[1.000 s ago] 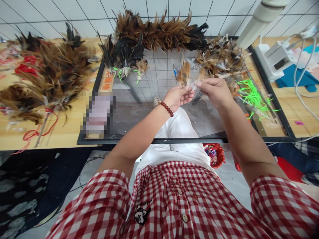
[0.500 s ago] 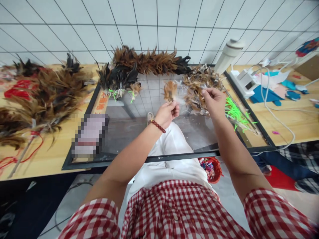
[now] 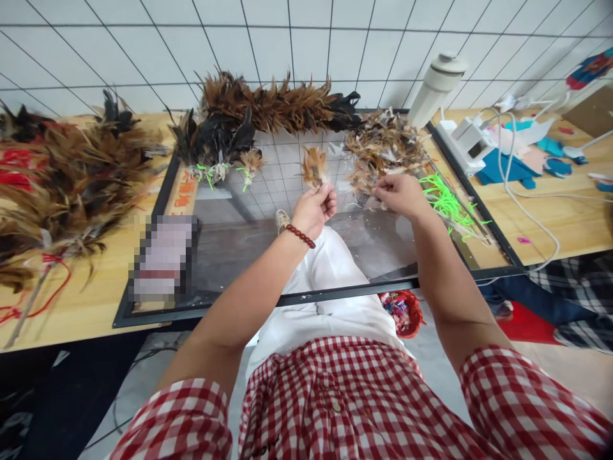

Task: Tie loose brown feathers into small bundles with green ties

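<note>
Between thumb and fingers, my left hand (image 3: pixel 316 207) pinches a small bunch of brown feathers (image 3: pixel 314 167) by its pale base, tips pointing up. To the right, my right hand (image 3: pixel 400 195) has its fingertips pinched on a brown feather (image 3: pixel 366 185) at the near edge of the loose feather pile (image 3: pixel 383 144). Bright green ties (image 3: pixel 447 201) lie just right of that hand. Dark feather bundles (image 3: pixel 215 144) bound with green sit at the left, beside a small tied brown bundle (image 3: pixel 249 165).
Behind lies a long brown feather garland (image 3: pixel 268 105). A black-framed glass panel (image 3: pixel 230 239) covers the table's middle. A white bottle (image 3: pixel 438 89) and power strip (image 3: pixel 462 147) stand right; large feather bunches (image 3: pixel 96 172) lie left. Below hangs a red basket (image 3: pixel 407 313).
My right hand has moved down and left, from over the feather pile to its near edge. My left hand still holds the feather bunch. The view has shifted slightly.
</note>
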Available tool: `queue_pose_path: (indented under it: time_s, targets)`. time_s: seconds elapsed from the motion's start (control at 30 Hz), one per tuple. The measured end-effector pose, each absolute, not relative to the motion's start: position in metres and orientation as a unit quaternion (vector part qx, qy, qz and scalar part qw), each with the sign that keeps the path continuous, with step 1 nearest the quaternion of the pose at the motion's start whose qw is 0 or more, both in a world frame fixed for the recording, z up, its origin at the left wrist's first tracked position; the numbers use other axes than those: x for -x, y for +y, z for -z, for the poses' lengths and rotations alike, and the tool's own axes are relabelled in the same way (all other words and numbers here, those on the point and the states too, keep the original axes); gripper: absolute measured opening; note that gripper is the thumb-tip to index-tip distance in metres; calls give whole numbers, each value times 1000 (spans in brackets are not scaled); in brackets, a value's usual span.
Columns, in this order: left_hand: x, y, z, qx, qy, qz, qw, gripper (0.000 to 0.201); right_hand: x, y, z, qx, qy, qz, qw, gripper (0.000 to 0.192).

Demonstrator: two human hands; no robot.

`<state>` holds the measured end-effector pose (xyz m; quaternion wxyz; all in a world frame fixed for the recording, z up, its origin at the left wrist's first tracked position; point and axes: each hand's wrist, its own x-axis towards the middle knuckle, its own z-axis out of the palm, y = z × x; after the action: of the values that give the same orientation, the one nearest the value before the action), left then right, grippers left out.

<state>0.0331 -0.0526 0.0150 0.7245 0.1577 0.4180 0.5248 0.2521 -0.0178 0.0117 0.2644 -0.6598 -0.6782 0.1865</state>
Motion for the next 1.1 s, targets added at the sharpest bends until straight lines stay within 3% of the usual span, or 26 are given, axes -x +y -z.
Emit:
queue_pose_path:
  time_s: [0.07, 0.13, 0.27, 0.43, 0.77, 0.97, 1.1]
  targets:
    - [-34, -54, -14, -164, 421, -521, 724, 25, -248, -19, -14, 605, -619, -314, 390, 19]
    - [-36, -55, -13, -174, 429, -517, 720, 25, -240, -21, -16, 533, -555, -449, 454, 34]
    - [-38, -58, -10, -201, 436, -509, 715, 23, -221, -31, -18, 457, -488, -603, 435, 55]
    - [-38, -57, -5, -229, 433, -493, 719, 16, -210, -37, -19, 408, -448, -679, 415, 54]
    - [-39, -59, -6, -290, 449, -463, 707, 20, -209, -32, -16, 427, -398, -685, 436, 33]
    - [-43, -61, -5, -356, 477, -430, 679, 24, -209, -34, -19, 439, -420, -688, 396, 30]
    - [-42, -57, -4, -322, 476, -471, 669, 23, -227, -26, -25, 480, -485, -555, 476, 19]
